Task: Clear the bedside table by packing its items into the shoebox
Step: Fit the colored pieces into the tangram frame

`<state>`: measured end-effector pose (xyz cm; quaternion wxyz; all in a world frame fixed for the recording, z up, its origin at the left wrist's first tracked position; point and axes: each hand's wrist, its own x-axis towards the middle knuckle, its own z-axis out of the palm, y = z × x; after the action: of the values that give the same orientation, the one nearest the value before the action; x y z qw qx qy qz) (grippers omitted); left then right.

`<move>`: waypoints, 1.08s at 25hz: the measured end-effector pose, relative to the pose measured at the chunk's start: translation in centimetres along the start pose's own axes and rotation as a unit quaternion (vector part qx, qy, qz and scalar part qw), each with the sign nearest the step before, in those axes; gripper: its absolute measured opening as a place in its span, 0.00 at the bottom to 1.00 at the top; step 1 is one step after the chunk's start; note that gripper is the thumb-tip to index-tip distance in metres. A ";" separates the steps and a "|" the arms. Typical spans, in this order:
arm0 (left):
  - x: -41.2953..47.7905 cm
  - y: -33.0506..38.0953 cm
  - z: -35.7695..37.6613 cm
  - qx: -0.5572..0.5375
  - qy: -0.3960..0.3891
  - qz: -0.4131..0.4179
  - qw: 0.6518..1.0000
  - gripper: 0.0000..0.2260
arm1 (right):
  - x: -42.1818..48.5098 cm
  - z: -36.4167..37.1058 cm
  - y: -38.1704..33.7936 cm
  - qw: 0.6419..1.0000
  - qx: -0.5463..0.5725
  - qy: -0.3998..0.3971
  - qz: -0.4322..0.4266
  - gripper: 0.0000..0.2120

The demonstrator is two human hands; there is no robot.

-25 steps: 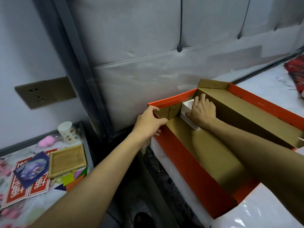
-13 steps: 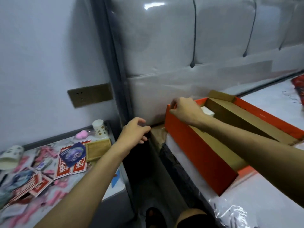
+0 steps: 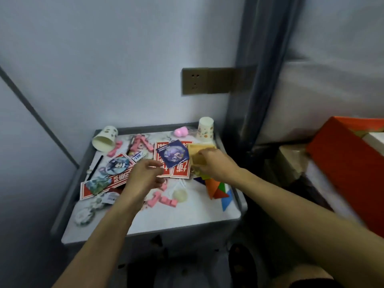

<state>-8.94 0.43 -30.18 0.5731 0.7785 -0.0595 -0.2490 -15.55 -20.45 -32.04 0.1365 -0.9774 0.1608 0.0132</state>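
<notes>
Right hand (image 3: 216, 166): fingers closed on the wooden tray (image 3: 199, 153) at the bedside table's (image 3: 187, 217) right rear. Left hand (image 3: 143, 175): half-curled, empty, above red cards (image 3: 179, 170). Shoebox (image 3: 349, 163): orange, far right, apart from the table.

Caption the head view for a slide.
Both hands reach over the cluttered bedside table: right hand on the wooden tray, shoebox waiting.

Head view, downward over bedside table (image 3: 187, 221)
</notes>
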 end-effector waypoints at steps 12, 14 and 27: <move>2.1 -0.6 2.9 -0.181 -0.065 -0.049 0.980 0.10 | 0.8 0.1 0.6 0.962 -0.140 0.215 -0.088 0.14; 1.8 -0.5 3.3 -0.236 -0.101 -0.070 0.964 0.15 | -1.4 0.1 0.0 0.948 -0.072 0.275 -0.140 0.14; 1.3 -1.4 2.1 0.037 -0.137 0.067 0.988 0.11 | -3.4 1.5 1.1 0.919 0.354 0.129 0.115 0.25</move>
<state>-9.05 -1.43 -32.32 0.5460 0.7516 -0.1987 -0.3124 -19.04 -19.97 -33.51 0.4488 -0.8335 0.2822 -0.1554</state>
